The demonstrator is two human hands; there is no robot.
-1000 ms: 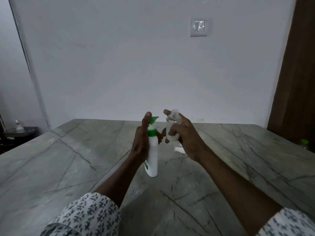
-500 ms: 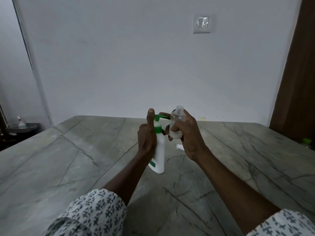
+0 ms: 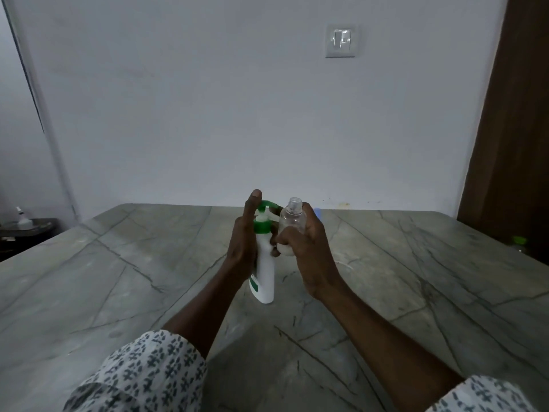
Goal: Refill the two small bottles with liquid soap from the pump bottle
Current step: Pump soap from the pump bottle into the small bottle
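The pump bottle (image 3: 265, 272) stands upright on the grey stone tabletop (image 3: 118, 278), near its middle, and it is white with a green collar and a green pump head. The left hand (image 3: 242, 248) is closed around the left side of the pump bottle, just below the collar, and its thumb points up beside the pump head. The right hand (image 3: 309, 251) is clamped on a small bottle (image 3: 291, 226), which it holds upright in the air, just right of the pump bottle and touching or almost touching it. The small bottle is clear, its mouth is open with no cap, and a little white liquid sits in its bottom part. The green spout of the pump points to the right, toward the neck of the small bottle, but I cannot tell if it reaches the opening. Both forearms come out of sleeves with a white and dark pattern. Behind the pump bottle there is a plain wall with a switch (image 3: 340, 40), high and to the right.
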